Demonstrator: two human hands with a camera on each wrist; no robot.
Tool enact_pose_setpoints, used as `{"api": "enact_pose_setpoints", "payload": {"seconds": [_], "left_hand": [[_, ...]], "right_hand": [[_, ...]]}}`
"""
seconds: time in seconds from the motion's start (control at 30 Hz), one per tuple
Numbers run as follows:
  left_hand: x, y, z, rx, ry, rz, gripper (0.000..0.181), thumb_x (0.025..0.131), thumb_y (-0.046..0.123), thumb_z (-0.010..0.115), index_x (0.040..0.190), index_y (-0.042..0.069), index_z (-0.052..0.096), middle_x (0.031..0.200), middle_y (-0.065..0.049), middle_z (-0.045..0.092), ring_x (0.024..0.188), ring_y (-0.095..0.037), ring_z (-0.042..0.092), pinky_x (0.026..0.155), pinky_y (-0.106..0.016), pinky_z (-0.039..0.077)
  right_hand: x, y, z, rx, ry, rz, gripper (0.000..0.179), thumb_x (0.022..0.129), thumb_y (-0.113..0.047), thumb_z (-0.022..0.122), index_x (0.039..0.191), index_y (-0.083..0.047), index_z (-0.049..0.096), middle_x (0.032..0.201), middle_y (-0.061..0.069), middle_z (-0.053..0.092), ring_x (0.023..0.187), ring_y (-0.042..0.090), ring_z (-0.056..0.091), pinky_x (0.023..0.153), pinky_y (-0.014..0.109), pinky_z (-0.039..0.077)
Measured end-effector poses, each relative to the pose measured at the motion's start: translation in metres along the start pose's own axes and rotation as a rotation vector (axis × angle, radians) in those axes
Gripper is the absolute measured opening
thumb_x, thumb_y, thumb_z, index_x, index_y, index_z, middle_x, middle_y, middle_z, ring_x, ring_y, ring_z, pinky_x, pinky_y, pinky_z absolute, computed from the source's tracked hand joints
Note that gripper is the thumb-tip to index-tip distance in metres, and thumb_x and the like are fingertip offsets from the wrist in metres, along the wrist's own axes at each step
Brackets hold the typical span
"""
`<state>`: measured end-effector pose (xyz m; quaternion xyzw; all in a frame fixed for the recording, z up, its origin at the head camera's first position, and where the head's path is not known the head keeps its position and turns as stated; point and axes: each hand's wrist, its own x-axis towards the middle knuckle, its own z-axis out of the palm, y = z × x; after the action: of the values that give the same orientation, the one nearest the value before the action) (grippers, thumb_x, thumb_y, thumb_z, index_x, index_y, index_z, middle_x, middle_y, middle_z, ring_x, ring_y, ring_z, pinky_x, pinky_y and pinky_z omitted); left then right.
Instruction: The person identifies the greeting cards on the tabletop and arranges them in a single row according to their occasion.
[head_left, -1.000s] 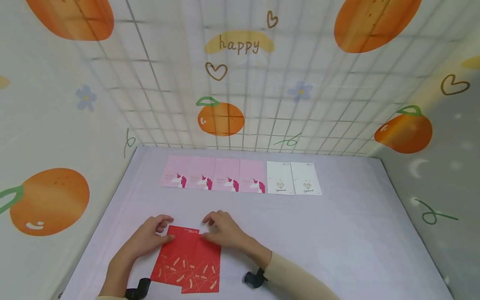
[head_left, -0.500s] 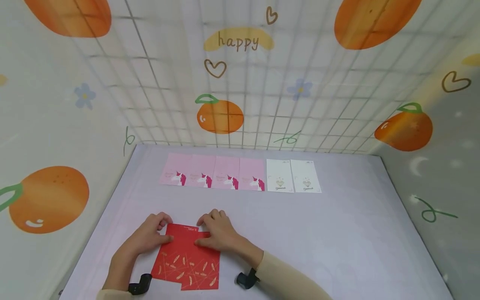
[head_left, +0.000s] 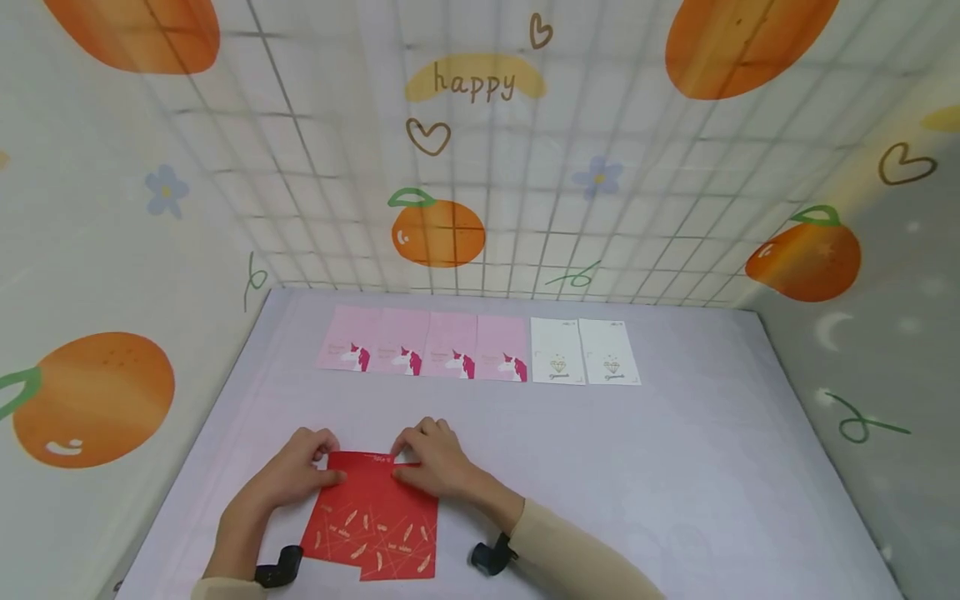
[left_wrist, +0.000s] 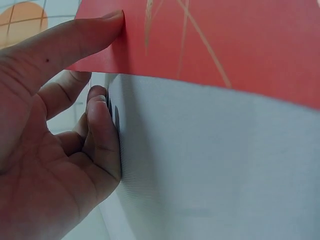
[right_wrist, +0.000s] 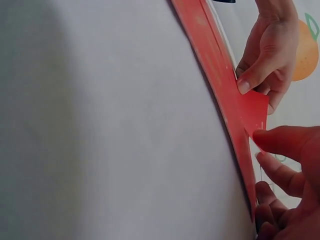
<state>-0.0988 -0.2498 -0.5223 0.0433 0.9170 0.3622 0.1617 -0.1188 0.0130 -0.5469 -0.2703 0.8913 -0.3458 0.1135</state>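
A left red rectangular paper card with gold feather print (head_left: 348,500) is pinched at its upper left by the left-hand grip (head_left: 296,471); the thumb is placed on the printed face and the index finger behind it. The upper right corner of the same card is pinched between thumb and index finger by the right-hand grip (head_left: 438,462). The card is thus located between the two grips, its top edge raised off the white cloth-covered surface (head_left: 600,467).

A right red rectangular paper card with matching print (head_left: 408,533) is overlapped with the first, nearer the wearer than the right-hand grip and offset slightly lower. The order of overlap cannot be told.

Beyond both grips, four pink unicorn-printed cards (head_left: 405,333) are laid side by side in a row. The row is continued, beyond and to the right of the right-hand grip, by two white diamond-printed cards (head_left: 555,342).
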Motion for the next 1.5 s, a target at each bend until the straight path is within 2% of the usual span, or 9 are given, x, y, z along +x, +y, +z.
{"api": "enact_pose_setpoints", "payload": {"seconds": [0.2,0.33,0.43,0.67,0.9,1.07,1.2,1.37,1.5], "left_hand": [[-0.002,-0.002,0.001,-0.007,-0.002,-0.006,0.033,0.073,0.013,0.089,0.093,0.013,0.061,0.097,-0.008,0.051,0.092,-0.024,0.048,0.066,-0.032,0.053],[-0.002,0.001,0.002,-0.015,-0.004,0.005,0.032,0.074,0.012,0.088,0.091,0.013,0.061,0.097,-0.008,0.051,0.091,-0.024,0.048,0.066,-0.032,0.053],[-0.003,0.004,0.003,-0.023,-0.004,0.017,0.032,0.073,0.012,0.088,0.090,0.012,0.062,0.097,-0.007,0.051,0.091,-0.024,0.048,0.067,-0.032,0.053],[-0.003,0.004,0.001,-0.017,-0.004,0.021,0.034,0.072,0.015,0.090,0.091,0.013,0.061,0.096,-0.007,0.051,0.090,-0.023,0.049,0.066,-0.032,0.053],[0.001,-0.002,-0.006,-0.025,-0.061,0.013,0.032,0.076,0.018,0.087,0.096,0.012,0.063,0.097,-0.006,0.055,0.092,-0.023,0.051,0.068,-0.033,0.052],[0.002,-0.010,-0.011,-0.114,-0.096,-0.002,0.036,0.080,0.022,0.085,0.107,0.011,0.065,0.099,-0.004,0.062,0.091,-0.021,0.058,0.072,-0.032,0.054],[0.002,-0.013,-0.013,-0.221,-0.147,0.023,0.040,0.084,0.023,0.081,0.115,0.006,0.063,0.102,-0.005,0.067,0.093,-0.022,0.064,0.076,-0.033,0.056],[0.000,-0.015,-0.015,-0.366,-0.231,0.015,0.045,0.087,0.025,0.078,0.122,0.003,0.059,0.107,-0.009,0.069,0.095,-0.026,0.068,0.078,-0.034,0.057],[-0.002,-0.017,-0.018,-0.486,-0.322,0.007,0.048,0.090,0.022,0.074,0.127,-0.001,0.054,0.110,-0.015,0.069,0.094,-0.033,0.069,0.079,-0.039,0.058]], "right_hand": [[0.006,-0.002,0.001,0.031,-0.021,-0.033,0.021,0.086,-0.031,0.078,0.102,-0.023,0.068,0.097,-0.011,0.057,0.087,-0.002,0.047,0.075,0.020,0.041],[0.007,-0.005,0.001,0.140,-0.070,-0.038,0.020,0.088,-0.028,0.077,0.102,-0.020,0.065,0.086,-0.016,0.061,0.073,-0.004,0.055,0.068,0.014,0.047],[0.005,-0.009,0.000,0.239,-0.110,-0.004,0.019,0.089,-0.024,0.076,0.103,-0.018,0.063,0.080,-0.016,0.061,0.064,-0.001,0.059,0.058,0.015,0.051],[0.005,-0.012,0.003,0.317,-0.108,0.035,0.015,0.092,-0.017,0.072,0.105,-0.019,0.065,0.084,-0.015,0.062,0.068,0.001,0.060,0.060,0.017,0.053],[0.006,-0.011,0.004,0.376,-0.103,0.026,0.013,0.094,-0.016,0.069,0.107,-0.017,0.067,0.086,-0.011,0.064,0.071,0.005,0.062,0.064,0.019,0.054],[0.007,-0.009,0.005,0.421,-0.077,0.031,0.013,0.094,-0.014,0.069,0.107,-0.015,0.067,0.086,-0.009,0.064,0.071,0.006,0.064,0.067,0.019,0.054],[0.008,-0.008,0.005,0.456,-0.047,0.044,0.012,0.095,-0.012,0.068,0.107,-0.014,0.066,0.084,-0.009,0.064,0.071,0.005,0.063,0.070,0.020,0.053],[0.009,-0.006,0.006,0.505,-0.008,0.065,0.012,0.096,-0.014,0.066,0.108,-0.015,0.066,0.085,-0.009,0.065,0.074,0.005,0.064,0.073,0.021,0.053],[0.008,-0.004,0.004,0.549,0.007,0.084,0.012,0.096,-0.015,0.066,0.109,-0.015,0.066,0.088,-0.009,0.066,0.076,0.007,0.066,0.073,0.022,0.054]]}}
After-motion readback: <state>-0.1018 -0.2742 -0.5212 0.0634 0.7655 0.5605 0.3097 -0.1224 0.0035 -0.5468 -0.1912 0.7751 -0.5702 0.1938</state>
